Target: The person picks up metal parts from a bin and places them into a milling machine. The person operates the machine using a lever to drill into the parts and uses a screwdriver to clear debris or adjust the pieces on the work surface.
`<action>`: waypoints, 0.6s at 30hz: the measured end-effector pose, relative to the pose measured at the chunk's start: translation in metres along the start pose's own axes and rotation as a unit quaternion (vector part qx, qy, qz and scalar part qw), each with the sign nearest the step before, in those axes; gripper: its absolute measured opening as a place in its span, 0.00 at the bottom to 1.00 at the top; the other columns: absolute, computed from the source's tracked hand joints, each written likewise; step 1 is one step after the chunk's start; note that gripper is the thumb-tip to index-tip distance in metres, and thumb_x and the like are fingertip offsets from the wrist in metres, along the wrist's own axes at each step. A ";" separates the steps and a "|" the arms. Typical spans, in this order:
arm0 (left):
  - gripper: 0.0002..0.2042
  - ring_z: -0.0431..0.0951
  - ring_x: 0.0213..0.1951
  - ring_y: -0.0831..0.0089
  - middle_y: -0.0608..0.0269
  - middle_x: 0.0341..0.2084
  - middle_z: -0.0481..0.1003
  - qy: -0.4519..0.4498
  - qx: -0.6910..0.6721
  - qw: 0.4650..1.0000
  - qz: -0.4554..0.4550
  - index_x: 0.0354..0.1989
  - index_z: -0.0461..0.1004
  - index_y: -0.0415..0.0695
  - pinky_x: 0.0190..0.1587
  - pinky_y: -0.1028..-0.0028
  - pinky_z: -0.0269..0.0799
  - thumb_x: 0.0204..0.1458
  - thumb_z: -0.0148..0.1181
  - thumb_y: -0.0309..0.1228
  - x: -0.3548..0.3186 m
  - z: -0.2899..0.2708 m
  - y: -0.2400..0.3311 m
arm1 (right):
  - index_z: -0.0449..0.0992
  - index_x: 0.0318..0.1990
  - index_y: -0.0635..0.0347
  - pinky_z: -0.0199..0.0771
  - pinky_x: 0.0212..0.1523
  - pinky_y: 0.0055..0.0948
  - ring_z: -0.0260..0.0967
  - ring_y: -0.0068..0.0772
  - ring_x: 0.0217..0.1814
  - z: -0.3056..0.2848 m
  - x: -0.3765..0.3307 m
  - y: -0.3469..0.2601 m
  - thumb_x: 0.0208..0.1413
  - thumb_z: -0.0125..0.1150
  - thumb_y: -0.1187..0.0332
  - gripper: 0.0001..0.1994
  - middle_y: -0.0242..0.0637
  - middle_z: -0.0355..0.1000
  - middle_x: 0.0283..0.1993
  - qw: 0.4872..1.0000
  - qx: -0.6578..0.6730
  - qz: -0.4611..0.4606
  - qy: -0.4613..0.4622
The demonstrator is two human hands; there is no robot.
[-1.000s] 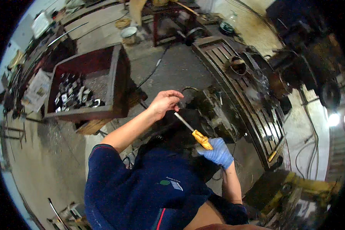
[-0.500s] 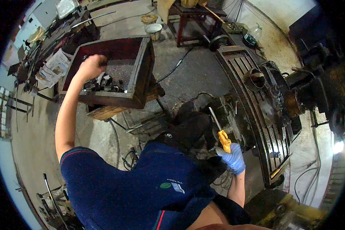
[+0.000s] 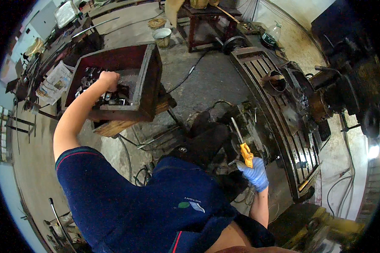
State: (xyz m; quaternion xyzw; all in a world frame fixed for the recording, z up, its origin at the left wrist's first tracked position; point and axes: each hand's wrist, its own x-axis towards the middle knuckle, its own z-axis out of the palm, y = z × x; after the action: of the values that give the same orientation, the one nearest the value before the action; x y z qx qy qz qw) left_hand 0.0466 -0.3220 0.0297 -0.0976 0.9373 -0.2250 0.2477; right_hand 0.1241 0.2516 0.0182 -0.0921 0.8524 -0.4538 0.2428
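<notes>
Workshop floor [image 3: 215,80], with one hand in a box [image 3: 144,76] and the other around a tool

Grey concrete spreads through the middle of the view, crossed by a dark cable [image 3: 192,69]. A whitish bucket [image 3: 161,38] stands on it at the far side, near a dark red table [image 3: 192,40]. Toward the left edge, a newspaper [image 3: 55,84] hangs beside a cluttered bench.

The open box sits on the person's left, its inner walls dark red, with a piece of wood [image 3: 118,127] below its near edge. Small metal pieces [image 3: 88,78] lie heaped inside, mostly toward its left part. The bare left hand [image 3: 109,80] is down in the box, over or among the pieces; its fingertips are hidden, so whether it grasps one cannot be told.

The right hand [image 3: 255,175], in a blue glove, is well apart from the box and closed around the lower end of a yellow-handled tool [image 3: 246,154]. The thin metal tube of this tool points up and slightly left, away from the person.

Just beyond the tool, to the right, runs a long slotted metal bed [image 3: 264,99] with a short open cylinder [image 3: 278,85] on it. A clear bottle [image 3: 272,33] stands behind the far end of the bed.
</notes>
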 end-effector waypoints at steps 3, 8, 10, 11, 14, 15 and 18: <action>0.15 0.75 0.42 0.62 0.57 0.36 0.75 0.046 -0.040 0.997 -0.045 0.35 0.74 0.45 0.41 0.66 0.70 0.35 0.58 0.29 0.006 0.016 -0.011 | 0.73 0.25 0.65 0.63 0.24 0.27 0.63 0.23 0.20 0.004 -0.001 -0.002 0.42 0.63 0.63 0.12 0.36 0.66 0.17 0.999 0.049 0.012 0.021; 0.15 0.75 0.41 0.61 0.57 0.36 0.75 0.028 -0.041 0.999 -0.019 0.34 0.73 0.45 0.40 0.65 0.71 0.33 0.59 0.31 0.005 0.015 -0.005 | 0.73 0.27 0.66 0.64 0.26 0.27 0.64 0.23 0.23 0.003 0.000 0.004 0.42 0.63 0.63 0.13 0.37 0.68 0.21 1.000 0.000 0.019 0.021; 0.15 0.76 0.40 0.60 0.57 0.35 0.75 0.044 -0.054 0.998 -0.008 0.34 0.74 0.45 0.40 0.66 0.71 0.33 0.59 0.30 0.005 0.017 -0.001 | 0.72 0.27 0.66 0.65 0.26 0.27 0.65 0.25 0.23 0.003 0.001 0.004 0.42 0.63 0.63 0.13 0.37 0.69 0.22 1.000 0.002 0.010 0.020; 0.15 0.76 0.40 0.60 0.57 0.35 0.75 0.045 -0.052 0.998 -0.005 0.34 0.74 0.45 0.40 0.66 0.71 0.33 0.59 0.30 0.006 0.019 -0.001 | 0.72 0.27 0.66 0.65 0.27 0.28 0.65 0.25 0.23 0.004 0.002 0.004 0.42 0.64 0.63 0.13 0.38 0.70 0.23 1.000 0.000 0.003 0.020; 0.14 0.76 0.40 0.59 0.55 0.33 0.75 0.042 -0.052 0.998 -0.005 0.33 0.74 0.45 0.40 0.65 0.71 0.33 0.59 0.30 0.011 0.017 -0.005 | 0.72 0.27 0.65 0.65 0.27 0.28 0.66 0.27 0.24 0.003 0.000 0.009 0.42 0.64 0.63 0.13 0.38 0.70 0.23 1.000 0.001 0.005 0.030; 0.14 0.75 0.40 0.59 0.55 0.33 0.75 0.034 -0.060 0.998 -0.015 0.33 0.74 0.44 0.40 0.65 0.71 0.33 0.59 0.30 0.012 0.018 -0.006 | 0.72 0.27 0.65 0.65 0.27 0.28 0.66 0.27 0.24 0.003 0.000 0.011 0.42 0.64 0.63 0.13 0.39 0.70 0.23 0.999 0.001 0.009 0.033; 0.14 0.75 0.39 0.58 0.53 0.32 0.75 0.060 -0.073 0.995 -0.028 0.32 0.74 0.44 0.40 0.64 0.71 0.33 0.58 0.31 0.007 0.023 -0.008 | 0.73 0.28 0.65 0.65 0.27 0.28 0.66 0.28 0.23 0.005 0.000 0.014 0.42 0.64 0.63 0.13 0.39 0.70 0.22 0.999 0.003 0.003 0.041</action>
State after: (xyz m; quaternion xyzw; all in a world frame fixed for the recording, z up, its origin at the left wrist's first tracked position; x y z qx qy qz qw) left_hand 0.0525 -0.3395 0.0122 -0.1276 0.9614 -0.1678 0.1769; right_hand 0.1278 0.2562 0.0047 -0.0702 0.8605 -0.4590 0.2095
